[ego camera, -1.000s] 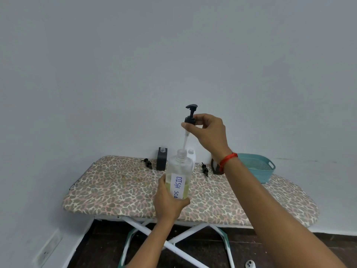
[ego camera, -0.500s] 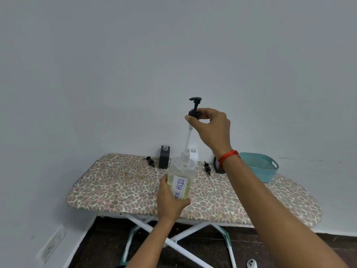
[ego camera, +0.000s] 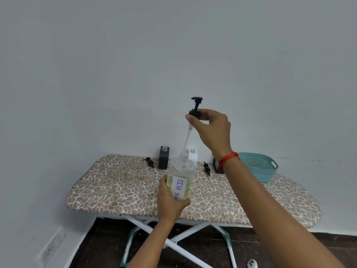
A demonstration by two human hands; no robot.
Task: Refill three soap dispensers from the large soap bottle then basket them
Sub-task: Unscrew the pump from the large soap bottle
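My left hand [ego camera: 170, 202] grips the clear large soap bottle [ego camera: 180, 177], labelled "DISH SOAP" and part full of yellowish liquid, above the ironing board. My right hand [ego camera: 211, 130] pinches the collar of its black pump [ego camera: 195, 109], lifted high so the clear dip tube [ego camera: 187, 139] reaches down to the open neck. At the back of the board stand a black dispenser [ego camera: 163, 157] and a white dispenser [ego camera: 193, 156], both uncapped. A third dark dispenser [ego camera: 216, 167] is mostly hidden behind my right wrist. A teal basket [ego camera: 259, 167] sits at the back right.
Two loose black pump heads lie on the leopard-print ironing board [ego camera: 119, 190], one [ego camera: 149, 162] left of the black dispenser, one [ego camera: 206, 168] right of the white one. The wall is close behind. Below are white crossed legs, a dark floor and a wall socket [ego camera: 52, 246].
My right hand has raised the pump higher, drawing the dip tube almost out of the bottle's neck. The left hand keeps hold of the bottle.
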